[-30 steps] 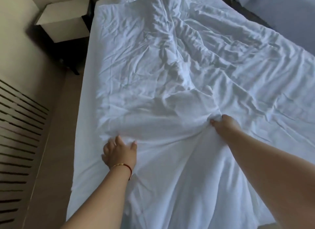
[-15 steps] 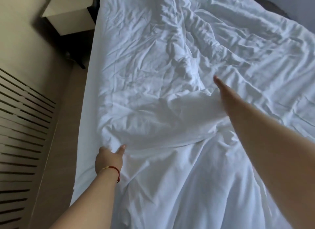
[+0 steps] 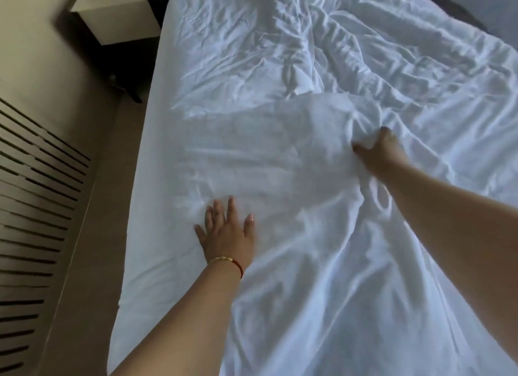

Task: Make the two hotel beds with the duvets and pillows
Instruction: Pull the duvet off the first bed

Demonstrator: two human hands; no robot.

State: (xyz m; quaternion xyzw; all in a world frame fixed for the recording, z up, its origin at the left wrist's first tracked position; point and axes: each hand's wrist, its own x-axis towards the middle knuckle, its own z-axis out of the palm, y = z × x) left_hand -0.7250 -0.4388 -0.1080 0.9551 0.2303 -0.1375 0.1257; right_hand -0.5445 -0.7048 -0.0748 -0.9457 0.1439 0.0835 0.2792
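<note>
A hotel bedroom: a bed (image 3: 145, 179) under a rumpled white duvet (image 3: 322, 109) fills the frame, a pale nightstand (image 3: 112, 14) stands upper left, a slatted wall panel (image 3: 30, 207) lines the left edge, and a second bed's corner (image 3: 499, 11) shows upper right.

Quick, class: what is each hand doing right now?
Left hand: open, fingers spread flat on the crumpled white fabric duvet.
Right hand: closed, gripping a bunch of that duvet.

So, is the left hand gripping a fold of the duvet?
No, the left hand lies flat with fingers spread on the duvet; only the right hand bunches cloth.
</note>
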